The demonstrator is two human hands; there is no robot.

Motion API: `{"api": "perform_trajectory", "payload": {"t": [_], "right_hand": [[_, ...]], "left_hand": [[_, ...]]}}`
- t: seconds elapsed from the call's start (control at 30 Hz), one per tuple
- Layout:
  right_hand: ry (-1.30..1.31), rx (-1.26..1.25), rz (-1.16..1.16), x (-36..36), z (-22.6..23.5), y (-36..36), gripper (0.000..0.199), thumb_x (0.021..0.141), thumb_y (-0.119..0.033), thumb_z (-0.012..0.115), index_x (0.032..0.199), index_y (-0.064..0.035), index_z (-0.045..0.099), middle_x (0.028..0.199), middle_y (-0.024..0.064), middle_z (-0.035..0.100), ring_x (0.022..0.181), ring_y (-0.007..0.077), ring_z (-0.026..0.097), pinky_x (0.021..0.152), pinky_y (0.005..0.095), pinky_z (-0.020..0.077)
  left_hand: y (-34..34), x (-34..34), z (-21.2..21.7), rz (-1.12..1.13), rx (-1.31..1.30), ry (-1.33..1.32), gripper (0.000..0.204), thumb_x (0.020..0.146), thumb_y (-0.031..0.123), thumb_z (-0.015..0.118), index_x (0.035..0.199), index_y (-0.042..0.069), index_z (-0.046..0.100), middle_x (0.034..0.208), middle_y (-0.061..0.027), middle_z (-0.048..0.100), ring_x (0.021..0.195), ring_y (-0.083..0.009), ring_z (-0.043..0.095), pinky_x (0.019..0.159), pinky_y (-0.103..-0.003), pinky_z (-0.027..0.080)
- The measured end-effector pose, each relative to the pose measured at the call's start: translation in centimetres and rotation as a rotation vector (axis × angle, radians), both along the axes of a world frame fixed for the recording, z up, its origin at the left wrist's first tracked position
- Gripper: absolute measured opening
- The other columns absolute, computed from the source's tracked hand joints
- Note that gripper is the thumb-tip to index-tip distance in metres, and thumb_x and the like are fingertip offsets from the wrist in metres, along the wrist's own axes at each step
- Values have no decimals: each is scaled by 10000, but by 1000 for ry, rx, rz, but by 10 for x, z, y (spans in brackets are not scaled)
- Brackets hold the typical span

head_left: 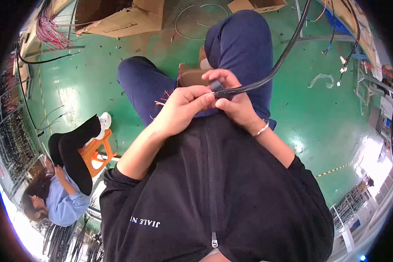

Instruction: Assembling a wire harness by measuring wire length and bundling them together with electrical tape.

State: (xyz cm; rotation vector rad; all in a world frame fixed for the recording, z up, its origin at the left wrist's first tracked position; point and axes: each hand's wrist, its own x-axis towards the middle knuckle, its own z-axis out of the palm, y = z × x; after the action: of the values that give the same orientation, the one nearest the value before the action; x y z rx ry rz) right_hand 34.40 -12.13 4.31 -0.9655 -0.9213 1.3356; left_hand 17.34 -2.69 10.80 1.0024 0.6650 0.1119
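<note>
Green floor (318, 113) fills most of what I see through the head camera — glossy, scattered with wire offcuts. Next in size is my black zip-front top (214, 196), filling the lower middle, then my 2 blue-trousered knees (240, 39) raised above it. At the floor's upper-left edge lies an open cardboard box (118, 17) with a bundle of red and white wires (50, 30) just beside it; a smaller flat carton (255, 5) sits at the top edge. Toward the lower-left edge another person in a light blue shirt (63, 201) sits by an orange stool (98, 153), well apart from me.

A thick black cable (284, 56) arcs down from the top edge to my hands, which meet above my lap. My right hand (231, 98) has its fingers curled tight about the cable's end, thumb and forefinger pinching a small dark piece there; a thin bracelet (262, 129) circles that wrist. My left hand (183, 109) is closed too, its fingertips pressed against the cable's cut end, touching the right hand. Thin red and pale wire strands (161, 99) poke out just left of the left knuckles — I cannot tell whether they are gripped or merely pass under the fingers.
</note>
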Motion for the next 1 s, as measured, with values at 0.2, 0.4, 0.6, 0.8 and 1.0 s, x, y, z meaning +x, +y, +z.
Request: {"api": "perform_trajectory", "payload": {"t": [0.2,0.4,0.6,0.8,1.0], "right_hand": [[38,-204,-47,-13,16,-21,486,986,-301,614,1331,-71,361,1204,35,500,868,76,477,814,250,429],[-61,-196,-218,-28,31,-33,529,985,-205,618,1399,-47,328,1255,46,494,1082,129,506,978,285,383],[-13,-332,-152,-24,57,-44,475,959,-235,663,1316,0,456,1197,53,545,1102,122,516,996,273,374],[10,-454,-159,-23,87,-45,446,954,-250,674,1282,13,523,1077,22,614,986,73,553,914,229,421],[14,-700,-144,-18,103,-47,399,961,-285,663,1233,-13,559,1010,6,632,832,41,514,781,179,406]], "left_hand": [[-17,14,8,60,596,144,181,992,130,584,972,-40,640,802,-94,658,748,-146,637,700,-287,497],[-32,24,-16,246,999,137,85,923,67,633,914,-17,633,758,-159,641,690,-313,659,620,-368,507],[-33,20,-30,340,1219,110,61,899,44,648,903,-10,620,753,-154,629,665,-340,638,597,-397,502],[-36,9,-33,283,1300,-8,116,860,27,668,949,-6,603,750,-145,605,676,-322,622,592,-400,498],[-39,3,-32,191,1431,-66,182,829,-19,668,999,-29,604,723,-122,563,642,-295,582,579,-398,476]]}}
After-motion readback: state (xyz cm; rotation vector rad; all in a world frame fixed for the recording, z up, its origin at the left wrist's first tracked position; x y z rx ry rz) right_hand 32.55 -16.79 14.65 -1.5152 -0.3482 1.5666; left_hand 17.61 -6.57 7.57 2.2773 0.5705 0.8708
